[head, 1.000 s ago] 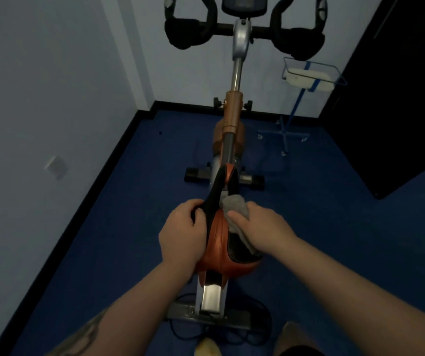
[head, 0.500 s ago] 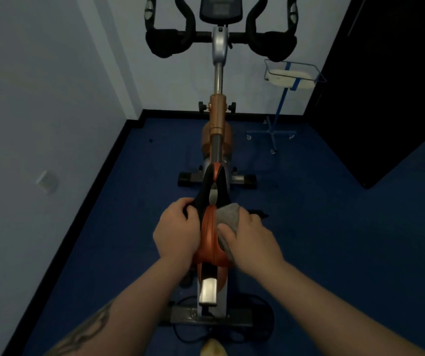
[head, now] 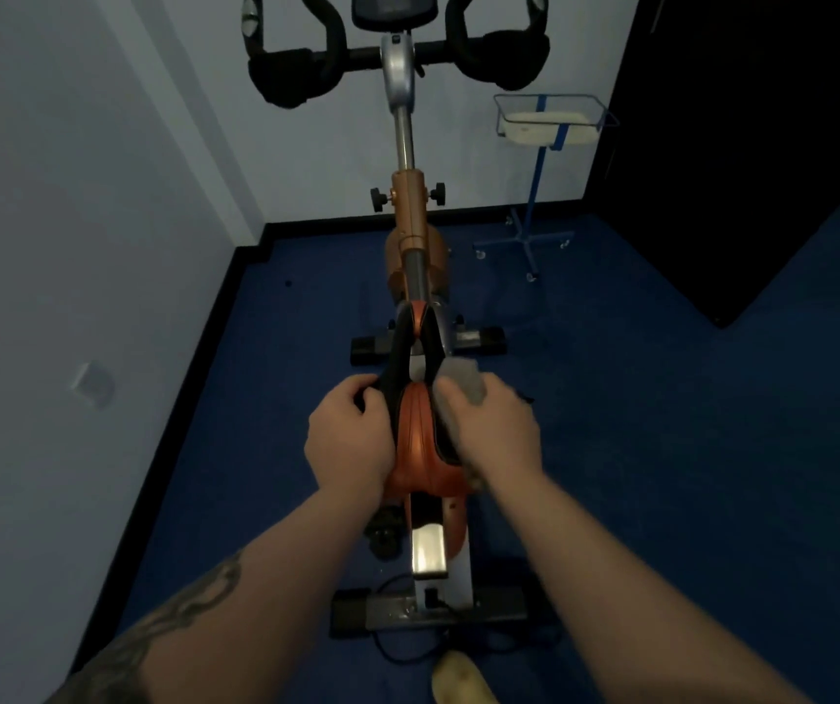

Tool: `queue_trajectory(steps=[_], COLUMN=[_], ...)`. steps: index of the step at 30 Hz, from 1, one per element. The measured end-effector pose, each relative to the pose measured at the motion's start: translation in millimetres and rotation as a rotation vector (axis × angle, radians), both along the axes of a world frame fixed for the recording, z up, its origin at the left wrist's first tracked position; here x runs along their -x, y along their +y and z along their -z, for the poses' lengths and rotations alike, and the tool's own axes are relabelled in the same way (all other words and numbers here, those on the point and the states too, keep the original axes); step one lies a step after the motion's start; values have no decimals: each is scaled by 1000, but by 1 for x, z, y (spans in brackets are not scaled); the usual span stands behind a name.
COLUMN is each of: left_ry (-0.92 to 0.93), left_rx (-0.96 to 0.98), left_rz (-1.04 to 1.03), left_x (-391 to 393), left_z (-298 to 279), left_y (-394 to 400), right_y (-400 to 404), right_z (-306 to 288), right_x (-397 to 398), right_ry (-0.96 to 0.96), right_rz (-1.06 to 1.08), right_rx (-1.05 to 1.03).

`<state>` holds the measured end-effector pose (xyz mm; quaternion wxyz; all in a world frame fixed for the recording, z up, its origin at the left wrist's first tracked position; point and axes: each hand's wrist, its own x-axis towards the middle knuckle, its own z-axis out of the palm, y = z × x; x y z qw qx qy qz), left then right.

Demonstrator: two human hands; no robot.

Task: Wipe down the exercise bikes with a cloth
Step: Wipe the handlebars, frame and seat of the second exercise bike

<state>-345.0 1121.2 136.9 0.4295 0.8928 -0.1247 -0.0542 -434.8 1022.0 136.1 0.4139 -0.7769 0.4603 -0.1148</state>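
Note:
An orange and black exercise bike (head: 409, 215) stands in front of me, handlebars (head: 301, 76) at the far end. Its orange and black saddle (head: 417, 439) lies between my hands. My left hand (head: 349, 439) grips the saddle's left edge with curled fingers. My right hand (head: 496, 434) holds a grey cloth (head: 461, 381) against the saddle's right side. Part of the cloth is hidden under that hand.
A grey wall runs along the left with a small socket plate (head: 93, 383). A blue wheeled stand with a wire basket (head: 550, 119) stands at the far right of the bike. A dark door or cabinet (head: 743, 144) fills the right. The floor is blue carpet (head: 662, 449).
My right hand has slid the cloth forward along the saddle's right side, toward its nose. My left hand keeps its grip on the left edge.

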Motion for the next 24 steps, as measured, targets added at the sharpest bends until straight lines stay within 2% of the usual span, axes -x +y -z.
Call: queue_trajectory(steps=[2,7,9,12,14,16,20,22,24], left_ry=[-5,-19,-29,-33,-39,-34,-12,30,105], left_rx=[-12,-12,-20,-30,-22,-19,-35,-67,-136], left_rz=[0,-9,-20,-11,7,25,69,86,89], left_x=[1,0,0,0,1,1,-2,-4,-7], left_z=[-1,2,3,3,2,1,4,3,2], left_y=[0,-1,-1,-1,-1,0,0,0,-2], right_y=[-13,60,45,-9,-27,-17,56,71,57], right_z=[-2,14,15,5,-4,-4,2,1,-3], right_x=[1,30,24,1,-11,-11,14,17,9], right_ry=[-28,-329,-240,43,115,148,84,159,269], right_rz=[55,276,261,135,132,151,122,58,10], right_rx=[-103,-42,-67,-205,-257,-92,303,375,360])
